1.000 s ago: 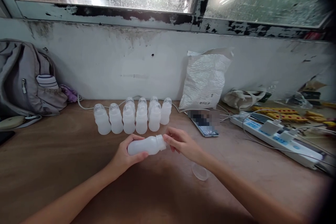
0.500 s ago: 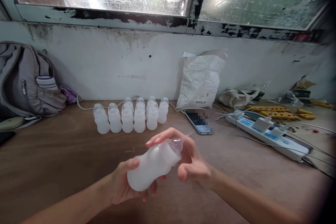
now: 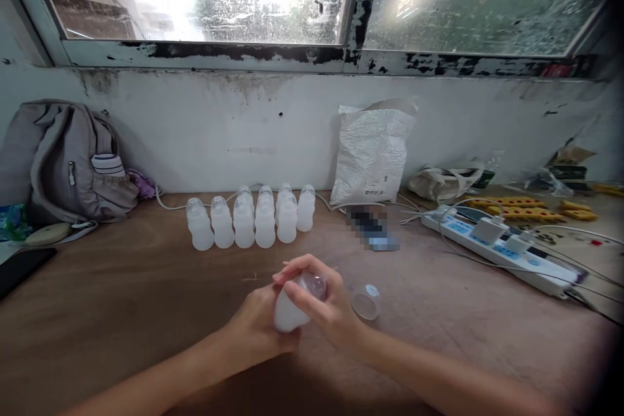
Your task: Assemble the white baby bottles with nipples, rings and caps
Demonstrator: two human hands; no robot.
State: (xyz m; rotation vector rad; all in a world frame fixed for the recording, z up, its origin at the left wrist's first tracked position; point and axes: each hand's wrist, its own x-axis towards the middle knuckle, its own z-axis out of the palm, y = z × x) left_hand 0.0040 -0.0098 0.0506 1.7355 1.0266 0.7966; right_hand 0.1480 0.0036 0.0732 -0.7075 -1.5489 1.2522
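Note:
A frosted white baby bottle (image 3: pixel 288 313) lies tilted between my hands above the table. My left hand (image 3: pixel 260 322) is closed around its body from the left. At the top, my right hand (image 3: pixel 324 299) grips around the collar, thumb in front and fingers over the far side. The clear end of the bottle shows between that thumb and the fingers; most of the collar and body is covered. Just right of my right hand, a clear plastic cap (image 3: pixel 365 302) rests on the table.
Several similar capped bottles (image 3: pixel 264 221) stand grouped near the wall. Behind the hands are a phone (image 3: pixel 383 240) and a silver mailer bag (image 3: pixel 370 153). A power strip (image 3: pixel 507 250) with cables lies right; a grey backpack (image 3: pixel 58 156) sits left.
My right hand has closed around the bottle's top, and my left hand has turned over its body. The bottle is turned and lower. The clear cap on the table now shows beside my right hand.

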